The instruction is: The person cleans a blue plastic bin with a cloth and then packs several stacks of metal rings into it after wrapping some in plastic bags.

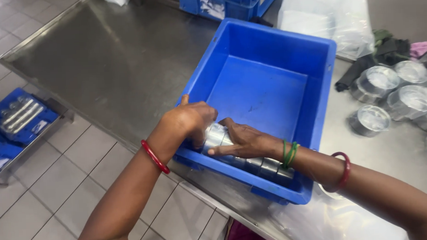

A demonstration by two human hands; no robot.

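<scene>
Both hands in blue crate [318,96], near wall: left hand [192,120] curled over, right hand [245,141] flat against shiny steel cylinders [215,135]. Likely heavy, rigid, slick; grip round sides.

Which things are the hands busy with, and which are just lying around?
In use:
- left hand and right hand, both on the row of shiny metal cylinders
- blue crate that holds the row along its near wall

Lying about:
- loose metal cylinders on the steel table
- dark cloth
- clear plastic bags
- second blue crate
</scene>
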